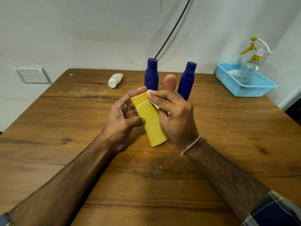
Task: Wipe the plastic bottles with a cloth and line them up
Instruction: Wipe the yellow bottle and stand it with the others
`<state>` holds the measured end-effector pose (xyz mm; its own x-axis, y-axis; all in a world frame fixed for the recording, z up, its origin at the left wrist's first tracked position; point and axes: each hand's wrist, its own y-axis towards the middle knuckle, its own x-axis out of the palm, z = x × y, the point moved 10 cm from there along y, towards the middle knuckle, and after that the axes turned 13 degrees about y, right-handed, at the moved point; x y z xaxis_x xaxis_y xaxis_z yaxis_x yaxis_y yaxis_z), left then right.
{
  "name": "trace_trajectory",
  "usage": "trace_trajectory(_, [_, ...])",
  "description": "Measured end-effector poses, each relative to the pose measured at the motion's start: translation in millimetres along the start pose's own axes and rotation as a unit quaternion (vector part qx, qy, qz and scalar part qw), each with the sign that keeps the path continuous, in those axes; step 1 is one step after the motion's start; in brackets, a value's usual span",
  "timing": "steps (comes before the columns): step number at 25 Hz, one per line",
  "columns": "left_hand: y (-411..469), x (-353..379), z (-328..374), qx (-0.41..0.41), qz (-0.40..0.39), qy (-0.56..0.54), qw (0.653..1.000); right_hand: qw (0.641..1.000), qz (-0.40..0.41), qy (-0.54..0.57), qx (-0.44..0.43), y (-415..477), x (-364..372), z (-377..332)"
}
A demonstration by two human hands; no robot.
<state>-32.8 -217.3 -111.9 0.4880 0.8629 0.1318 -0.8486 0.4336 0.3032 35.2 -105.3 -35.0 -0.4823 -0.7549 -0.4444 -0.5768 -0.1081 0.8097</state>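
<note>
A yellow plastic bottle [151, 121] is held tilted above the middle of the wooden table [65, 160]. My left hand [123, 118] grips it from the left, thumb on its cap. My right hand [174, 115] presses a small white cloth [153, 101] against the bottle's upper right side. Behind them two dark blue bottles [151, 75] [186, 80] stand upright, with a pinkish rounded bottle [169, 82] between them, partly hidden. A small white bottle [115, 80] lies on its side at the back left.
A light blue basket [254, 90] sits at the table's back right corner and holds a clear spray bottle [249, 69] with a yellow trigger. White dust speckles the table [156, 167] below the hands. A black cable [172, 31] runs down the wall.
</note>
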Motion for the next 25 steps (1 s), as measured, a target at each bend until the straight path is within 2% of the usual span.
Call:
trace_trajectory(6, [1.8, -2.5, 2.9, 0.007, -0.001, -0.051, 0.999, 0.997, -0.066, -0.02, 0.015, -40.6, -6.5, 2.9])
trace_trajectory(11, [4.2, -4.0, -1.7, -0.026, 0.012, -0.083, 0.996, 0.994, 0.026, 0.052, 0.087, 7.9, -2.1, 7.5])
trace_trajectory(14, [3.2, -9.3, -3.7, -0.035, 0.013, -0.113, 0.993, 0.986, 0.024, 0.101, 0.133, 11.8, 4.1, 13.6])
trace_trajectory(17, [2.6, -9.9, -3.7, -0.03, -0.005, -0.139, 0.99, 0.989, -0.019, 0.091, 0.112, -17.5, -5.3, 11.6])
trace_trajectory(21, [5.9, -8.2, -4.1, -0.021, -0.022, -0.138, 0.99, 0.995, -0.085, -0.012, 0.042, -51.2, -8.9, -3.1])
trace_trajectory(23, [5.9, -5.2, -2.5, -0.018, -0.031, -0.129, 0.991, 0.995, -0.083, -0.04, 0.023, -41.8, -2.0, -7.5])
trace_trajectory(25, [5.2, -2.0, -1.2, -0.017, -0.039, -0.117, 0.992, 0.997, -0.045, -0.049, 0.033, -19.2, 4.7, -7.3])
